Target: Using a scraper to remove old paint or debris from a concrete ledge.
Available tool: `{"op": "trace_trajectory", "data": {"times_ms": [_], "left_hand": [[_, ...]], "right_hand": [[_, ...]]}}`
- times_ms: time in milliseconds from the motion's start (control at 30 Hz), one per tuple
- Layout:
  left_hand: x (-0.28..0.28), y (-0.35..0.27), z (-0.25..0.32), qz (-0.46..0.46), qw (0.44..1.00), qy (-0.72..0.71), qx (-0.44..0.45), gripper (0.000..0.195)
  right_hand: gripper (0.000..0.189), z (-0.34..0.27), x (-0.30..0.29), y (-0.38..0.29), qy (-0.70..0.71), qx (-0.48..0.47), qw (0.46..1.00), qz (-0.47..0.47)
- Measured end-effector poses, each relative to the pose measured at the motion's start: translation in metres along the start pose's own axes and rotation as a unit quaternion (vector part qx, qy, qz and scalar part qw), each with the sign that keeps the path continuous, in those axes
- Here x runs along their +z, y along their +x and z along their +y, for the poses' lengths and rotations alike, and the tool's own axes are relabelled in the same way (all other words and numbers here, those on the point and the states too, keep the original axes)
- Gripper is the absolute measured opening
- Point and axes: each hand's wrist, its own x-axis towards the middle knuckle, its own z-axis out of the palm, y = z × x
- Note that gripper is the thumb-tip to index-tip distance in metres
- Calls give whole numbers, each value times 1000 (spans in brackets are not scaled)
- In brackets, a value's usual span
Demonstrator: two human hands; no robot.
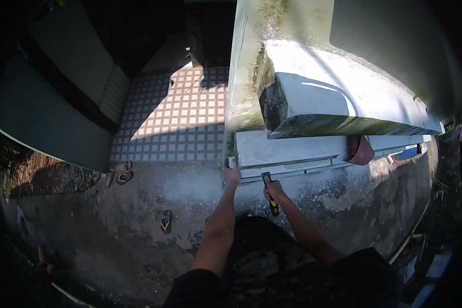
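Note:
My right hand point(275, 191) is wrapped around the black and yellow handle of a scraper-like tool point(274, 210). Its dark flat end points away from me, just short of the white lower ledge point(288, 148). My left hand point(232, 177) reaches to the left end of that ledge, by the corner of the pale green wall point(250, 96). A small white piece or patch point(231, 162) shows at its fingertips; whether the hand holds it is unclear. Green and dark stains mark the wall around the ledge's end.
A thick white upper slab point(323, 92) juts out above the lower ledge. A reddish container point(361, 151) lies on the ledge at right. Tiled floor point(192, 111) lies beyond the wall at left. Sandals point(124, 178) and a single flip-flop point(166, 222) rest on the stained concrete point(134, 227).

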Motion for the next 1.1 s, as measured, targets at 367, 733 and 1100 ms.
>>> {"op": "trace_trajectory", "data": {"times_ms": [367,733,1100], "left_hand": [[-1,3,-11,46,984,96,145,41],[10,-128,45,14,817,258,516,59],[-12,-77,43,-61,723,403,557,72]], "right_hand": [[11,25,-51,-29,288,-66,946,-134],[10,73,-87,-31,367,-57,920,-125],[32,111,-61,-65,196,-103,974,-52]]}}
